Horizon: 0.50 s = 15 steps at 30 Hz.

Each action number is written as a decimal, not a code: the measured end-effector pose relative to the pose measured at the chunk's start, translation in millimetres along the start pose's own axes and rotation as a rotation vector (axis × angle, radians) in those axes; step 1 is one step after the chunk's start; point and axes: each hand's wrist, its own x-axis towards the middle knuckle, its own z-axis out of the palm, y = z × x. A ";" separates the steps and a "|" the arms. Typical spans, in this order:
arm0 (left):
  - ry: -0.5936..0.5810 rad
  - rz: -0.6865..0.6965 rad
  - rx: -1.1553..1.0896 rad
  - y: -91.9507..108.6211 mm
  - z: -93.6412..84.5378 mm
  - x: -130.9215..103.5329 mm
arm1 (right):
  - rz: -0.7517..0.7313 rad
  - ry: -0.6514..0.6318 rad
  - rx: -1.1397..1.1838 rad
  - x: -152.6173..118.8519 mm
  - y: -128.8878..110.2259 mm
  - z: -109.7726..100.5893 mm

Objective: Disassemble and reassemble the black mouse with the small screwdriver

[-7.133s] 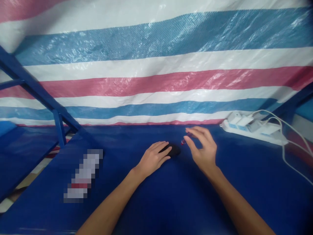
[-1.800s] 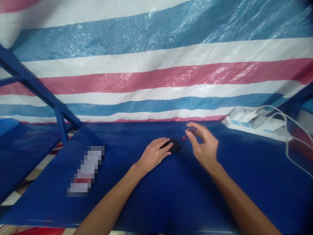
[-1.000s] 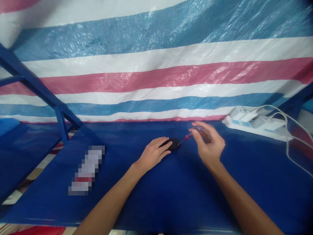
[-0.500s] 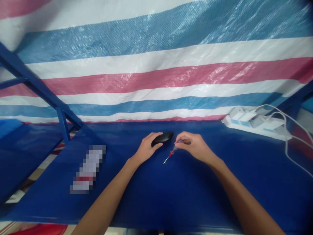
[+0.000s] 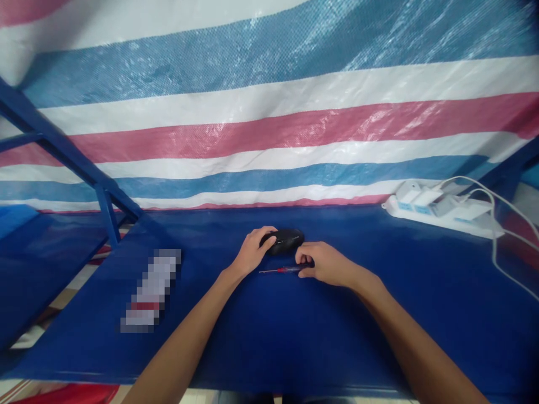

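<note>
A black computer mouse [image 5: 287, 240] rests on the blue table [image 5: 269, 336], and my left hand [image 5: 254, 250] grips its left end between thumb and fingers. Just in front of the mouse lies a screwdriver [image 5: 287, 270] with a see-through handle, a red collar and a thin metal shaft pointing left. The fingers of my right hand [image 5: 322, 264] are curled around the right end of its handle, which they partly hide. The screwdriver is low and nearly level, at or close to the table surface.
A blurred-out, phone-shaped object [image 5: 152, 289] lies on the left part of the table. At the back right is a white power strip [image 5: 442, 216] with plugs and white cables. A blue metal frame [image 5: 63, 148] and a striped sheet [image 5: 252, 134] stand behind.
The screwdriver has gone from slanting down to lying nearly level, its tip now further left. My right hand has moved lower. More of the mouse shows.
</note>
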 end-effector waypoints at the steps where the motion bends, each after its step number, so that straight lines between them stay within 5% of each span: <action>1: -0.015 0.016 0.027 0.2 0.1 -0.1 | -0.008 0.046 0.009 -0.4 -0.7 -0.1; 7: -0.109 0.110 0.150 -3.0 3.0 -2.1 | -0.092 0.375 -0.053 1.0 3.3 2.4; 15: -0.166 0.086 0.121 4.1 -2.8 -5.6 | -0.035 0.248 -0.057 8.6 9.8 15.4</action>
